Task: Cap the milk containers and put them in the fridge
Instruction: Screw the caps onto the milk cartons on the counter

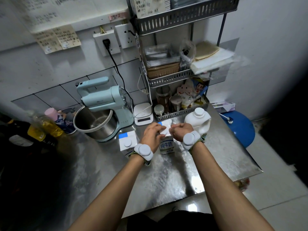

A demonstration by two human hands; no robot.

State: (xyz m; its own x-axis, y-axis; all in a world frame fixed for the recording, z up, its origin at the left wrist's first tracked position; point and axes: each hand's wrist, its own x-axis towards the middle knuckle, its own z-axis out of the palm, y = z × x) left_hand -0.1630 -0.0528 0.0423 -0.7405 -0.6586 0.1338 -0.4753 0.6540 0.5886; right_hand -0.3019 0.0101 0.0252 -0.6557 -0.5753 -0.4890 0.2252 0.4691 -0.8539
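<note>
A white and blue milk carton stands upright in the middle of the steel counter. My left hand grips its top from the left side. My right hand is closed at the carton's top right, fingers at the white round cap. A second milk carton with its white cap on stands just to the left. A white plastic milk jug with a white cap stands behind my right hand. No fridge is in view.
A mint-green stand mixer with a steel bowl stands at back left, a white scale beside it. A wire rack holds jars and bags at the back. Bottles crowd the far left. A blue tub sits on the floor at right.
</note>
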